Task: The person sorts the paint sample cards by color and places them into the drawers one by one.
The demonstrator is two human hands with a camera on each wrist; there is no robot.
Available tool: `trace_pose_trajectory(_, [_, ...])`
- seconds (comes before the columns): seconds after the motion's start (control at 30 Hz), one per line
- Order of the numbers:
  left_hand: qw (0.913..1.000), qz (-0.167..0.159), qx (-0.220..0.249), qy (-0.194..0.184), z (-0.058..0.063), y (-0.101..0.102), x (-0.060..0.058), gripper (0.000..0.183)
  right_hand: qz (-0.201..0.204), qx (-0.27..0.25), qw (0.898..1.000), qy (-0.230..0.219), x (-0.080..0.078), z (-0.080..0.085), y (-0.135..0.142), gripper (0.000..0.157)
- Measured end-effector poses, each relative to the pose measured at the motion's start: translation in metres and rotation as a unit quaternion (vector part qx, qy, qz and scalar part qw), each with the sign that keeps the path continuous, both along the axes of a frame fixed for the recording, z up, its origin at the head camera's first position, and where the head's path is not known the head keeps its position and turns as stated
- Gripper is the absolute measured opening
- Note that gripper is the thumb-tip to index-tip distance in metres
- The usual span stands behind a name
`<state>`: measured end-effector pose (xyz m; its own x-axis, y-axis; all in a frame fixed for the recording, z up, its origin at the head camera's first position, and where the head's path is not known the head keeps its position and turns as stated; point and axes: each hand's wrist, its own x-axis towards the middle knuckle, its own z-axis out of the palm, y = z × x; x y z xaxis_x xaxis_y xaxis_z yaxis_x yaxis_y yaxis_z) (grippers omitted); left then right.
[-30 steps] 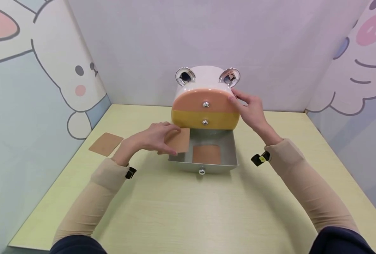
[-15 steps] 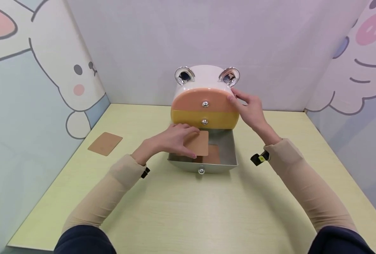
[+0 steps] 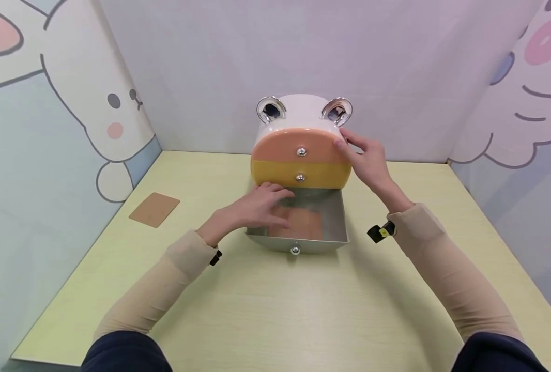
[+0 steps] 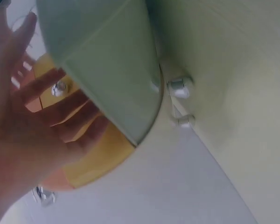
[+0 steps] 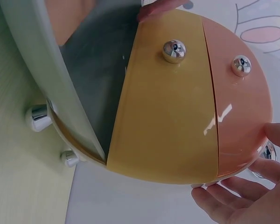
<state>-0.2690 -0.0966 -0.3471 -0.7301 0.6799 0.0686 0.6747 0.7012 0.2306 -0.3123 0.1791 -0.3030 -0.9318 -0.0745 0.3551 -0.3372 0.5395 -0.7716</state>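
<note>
A small storage box [image 3: 303, 111] with a white shell, silver ring ears and three stacked drawers stands on the table. Its grey bottom drawer [image 3: 333, 217] is pulled out; the orange and yellow ones are closed. Brown cards [image 3: 305, 225] lie overlapping on the drawer floor. Over the drawer's left side my left hand [image 3: 254, 209] hovers with fingers spread and nothing held; the left wrist view shows its straight fingers [image 4: 60, 114] beyond the drawer wall. My right hand [image 3: 368, 163] holds the box's upper right side, thumb at the orange front's edge, fingers along the shell.
Another brown card [image 3: 154, 210] lies flat on the pale wooden table [image 3: 303, 310], left of the box. A white back wall [image 3: 201, 77] rises behind it, with cartoon-printed panels at both sides. Round silver feet [image 5: 38, 117] lift the box.
My left hand moved right over the drawer with a brown card, then let it go; the card now lies inside beside the other. The right hand has stayed on the box.
</note>
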Motion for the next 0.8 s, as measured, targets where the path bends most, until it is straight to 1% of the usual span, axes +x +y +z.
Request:
trace_pose_trajectory(0.1, [0.9982, 0.009, 0.059, 0.004, 0.002, -0.02, 0.0, 0.053, 0.001, 0.001, 1.0, -0.001, 0.0, 0.0, 0.0, 0.056])
trace_pose_trajectory(0.13, [0.9967, 0.018, 0.079, 0.002, 0.003, -0.029, 0.0, 0.047, 0.001, 0.002, 1.0, 0.0, 0.0, 0.0, 0.0, 0.056])
trace_pose_trajectory(0.2, [0.9929, 0.045, 0.11, 0.0, 0.005, -0.05, 0.0, 0.035, 0.001, 0.004, 1.0, 0.003, 0.0, 0.0, 0.001, 0.056])
trace_pose_trajectory(0.27, [0.9894, 0.073, 0.126, 0.004, 0.004, -0.075, -0.002, 0.026, -0.001, 0.005, 1.0, 0.005, 0.0, 0.0, 0.001, 0.055])
trace_pose_trajectory(0.33, [0.9867, 0.116, 0.114, 0.003, 0.003, -0.101, -0.005, 0.024, -0.003, 0.006, 1.0, 0.006, -0.001, 0.0, 0.001, 0.055])
trace_pose_trajectory(0.4, [0.9831, 0.16, 0.088, -0.005, -0.002, -0.129, -0.009, 0.03, -0.004, 0.006, 1.0, 0.007, -0.001, 0.001, 0.001, 0.055])
trace_pose_trajectory(0.43, [0.9798, 0.186, 0.073, -0.015, -0.006, -0.144, -0.01, 0.035, -0.004, 0.005, 1.0, 0.008, -0.001, 0.001, 0.001, 0.055])
trace_pose_trajectory(0.5, [0.9685, 0.242, 0.035, -0.044, -0.013, -0.172, -0.012, 0.049, -0.004, 0.003, 1.0, 0.01, -0.001, 0.001, 0.001, 0.055])
trace_pose_trajectory(0.6, [0.949, 0.304, -0.019, -0.081, -0.028, -0.208, -0.013, 0.068, -0.002, -0.001, 1.0, 0.01, -0.001, 0.0, 0.001, 0.054])
trace_pose_trajectory(0.67, [0.9375, 0.329, -0.044, -0.104, -0.037, -0.228, -0.013, 0.079, -0.002, -0.003, 1.0, 0.009, -0.001, -0.001, 0.001, 0.054])
trace_pose_trajectory(0.7, [0.9336, 0.337, -0.051, -0.112, -0.041, -0.236, -0.014, 0.082, -0.002, -0.003, 1.0, 0.009, -0.001, -0.001, 0.001, 0.054])
trace_pose_trajectory(0.73, [0.9304, 0.342, -0.054, -0.12, -0.045, -0.244, -0.014, 0.085, -0.001, -0.003, 1.0, 0.009, -0.002, -0.001, 0.001, 0.054])
trace_pose_trajectory(0.8, [0.9249, 0.351, -0.044, -0.139, -0.05, -0.257, -0.014, 0.093, 0.0, -0.003, 1.0, 0.009, -0.002, -0.001, 0.001, 0.055])
